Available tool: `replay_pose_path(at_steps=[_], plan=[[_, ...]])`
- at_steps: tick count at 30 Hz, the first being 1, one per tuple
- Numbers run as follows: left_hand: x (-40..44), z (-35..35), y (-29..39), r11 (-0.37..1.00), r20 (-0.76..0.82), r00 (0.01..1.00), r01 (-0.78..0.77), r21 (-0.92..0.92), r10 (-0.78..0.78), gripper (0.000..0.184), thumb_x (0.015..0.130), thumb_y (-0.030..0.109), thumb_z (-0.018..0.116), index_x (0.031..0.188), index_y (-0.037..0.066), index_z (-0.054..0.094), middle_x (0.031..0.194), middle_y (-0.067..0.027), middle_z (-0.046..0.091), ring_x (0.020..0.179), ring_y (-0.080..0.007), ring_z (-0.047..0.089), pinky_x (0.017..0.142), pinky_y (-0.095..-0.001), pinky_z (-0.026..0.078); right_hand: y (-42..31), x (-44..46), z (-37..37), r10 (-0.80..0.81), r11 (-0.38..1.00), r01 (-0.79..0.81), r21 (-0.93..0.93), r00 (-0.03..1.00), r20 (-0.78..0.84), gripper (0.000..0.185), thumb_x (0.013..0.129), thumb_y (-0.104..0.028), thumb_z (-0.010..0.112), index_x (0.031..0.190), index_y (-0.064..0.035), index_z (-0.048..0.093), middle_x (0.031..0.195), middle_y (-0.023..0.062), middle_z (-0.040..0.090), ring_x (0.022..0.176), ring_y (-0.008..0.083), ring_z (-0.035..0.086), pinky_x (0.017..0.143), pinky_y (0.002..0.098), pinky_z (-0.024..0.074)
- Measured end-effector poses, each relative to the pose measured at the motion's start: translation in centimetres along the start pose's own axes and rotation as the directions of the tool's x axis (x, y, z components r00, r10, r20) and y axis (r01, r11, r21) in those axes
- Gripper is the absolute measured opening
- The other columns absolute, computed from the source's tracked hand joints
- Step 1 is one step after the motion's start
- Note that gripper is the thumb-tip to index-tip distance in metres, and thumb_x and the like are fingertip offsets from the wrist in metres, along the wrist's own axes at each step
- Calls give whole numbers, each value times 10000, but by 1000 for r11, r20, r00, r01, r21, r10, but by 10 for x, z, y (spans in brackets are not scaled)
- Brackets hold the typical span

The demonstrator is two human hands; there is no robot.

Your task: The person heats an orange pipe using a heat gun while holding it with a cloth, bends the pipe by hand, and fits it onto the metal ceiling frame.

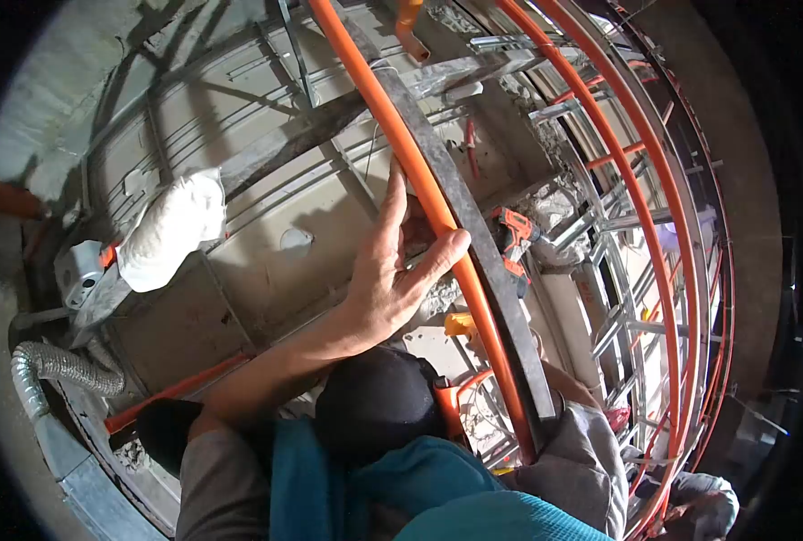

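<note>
An orange pipe (424,185) runs diagonally alongside a grey metal beam (460,194). My left hand (397,279) is on the pipe, its thumb across the front and its fingers along the left side, some partly hidden behind it. To the right of the beam's lower end, part of my right forearm (571,386) shows above a grey sleeve; the hand itself is hidden behind the beam and pipe. Below my left hand are a black rounded shape (374,397) and teal cloth (419,473).
An orange and black power drill (515,239) lies right of the beam. More orange pipes (631,185) and metal framing curve down the right. White wrapped material (174,230) and a flexible silver duct (68,362) are at left. Another person's sleeve (703,500) shows at lower right.
</note>
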State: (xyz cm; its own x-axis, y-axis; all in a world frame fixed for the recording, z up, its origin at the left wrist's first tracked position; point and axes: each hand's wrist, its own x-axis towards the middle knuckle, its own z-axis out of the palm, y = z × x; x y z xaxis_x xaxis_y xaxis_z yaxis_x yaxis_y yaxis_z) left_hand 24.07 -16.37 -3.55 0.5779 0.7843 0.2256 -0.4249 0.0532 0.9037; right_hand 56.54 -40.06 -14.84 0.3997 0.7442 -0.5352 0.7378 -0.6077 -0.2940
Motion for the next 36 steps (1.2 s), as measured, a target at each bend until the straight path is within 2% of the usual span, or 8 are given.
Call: replay_pose_path(at_steps=[11, 15, 18, 19, 21, 27, 29, 36], plan=[[4, -8, 1, 956, 3, 992, -120, 269, 124, 911, 990, 143, 722, 1626, -55, 102, 1032, -123, 696, 914, -152, 690, 825, -315, 570, 2, 35, -59, -45, 903, -1, -429, 994, -97, 284, 999, -297, 637, 962, -30, 726, 805, 221, 718, 736, 370, 725, 642, 481, 549], [11, -13, 10, 914, -66, 976, -170, 368, 208, 611, 1037, 233, 673, 1524, -26, 410, 1019, -128, 699, 904, -156, 655, 770, -311, 548, -226, -58, -144, -215, 876, 457, 152, 654, -726, 151, 1011, -128, 632, 1027, 15, 678, 778, 179, 698, 712, 259, 716, 659, 408, 543], [25, -19, 27, 863, -185, 976, -4, 505, 112, 298, 1026, 170, 656, 1212, -61, 626, 834, -133, 730, 774, -193, 714, 670, -336, 551, -317, -74, -156, -478, 811, 581, 66, 725, -496, 327, 933, -240, 737, 1130, 16, 689, 1041, 187, 682, 907, 386, 701, 796, 420, 576], [30, -25, 26, 857, -169, 979, -13, 515, 116, 298, 1026, 170, 656, 1212, -61, 626, 834, -133, 730, 774, -193, 714, 670, -336, 551, -330, -56, -145, -643, 713, 676, -183, 527, -556, 443, 913, -299, 747, 1196, 29, 651, 1084, 213, 669, 945, 414, 687, 840, 442, 579], [42, -51, 24, 809, 24, 970, -215, 547, 241, 191, 1002, 80, 597, 1132, -53, 640, 842, -143, 745, 747, -198, 726, 623, -332, 535, -340, -18, -124, -687, 684, 688, -242, 497, -531, 563, 925, -318, 726, 1336, 23, 547, 1156, 264, 581, 1094, 427, 626, 919, 474, 551], [79, -110, 81, 627, 195, 915, 76, 775, -352, 143, 982, 41, 649, 1093, -41, 684, 916, -33, 717, 866, -89, 657, 783, -270, 542, -347, -3, -117, -658, 695, 697, -177, 517, -547, 529, 913, -248, 725, 1358, -27, 543, 1150, 227, 516, 1114, 438, 591, 923, 498, 546], [105, -130, 97, 727, 268, 932, -8, 687, -243, 144, 987, 30, 643, 1109, -27, 696, 907, -33, 715, 864, -80, 651, 766, -266, 534, -350, -3, -113, -667, 719, 626, -303, 498, -553, 524, 898, -220, 729, 1357, -42, 549, 1148, 214, 518, 1135, 425, 578, 925, 502, 548], [229, -185, 145, 239, -114, 960, 51, 970, 258, 357, 912, 135, 740, 1244, 27, 666, 1135, -163, 728, 1057, -290, 698, 924, -393, 536, -355, -6, -113, -717, 680, 619, -393, 450, -532, 452, 884, -209, 708, 1310, -83, 627, 1134, 148, 524, 1085, 358, 581, 903, 488, 550]])
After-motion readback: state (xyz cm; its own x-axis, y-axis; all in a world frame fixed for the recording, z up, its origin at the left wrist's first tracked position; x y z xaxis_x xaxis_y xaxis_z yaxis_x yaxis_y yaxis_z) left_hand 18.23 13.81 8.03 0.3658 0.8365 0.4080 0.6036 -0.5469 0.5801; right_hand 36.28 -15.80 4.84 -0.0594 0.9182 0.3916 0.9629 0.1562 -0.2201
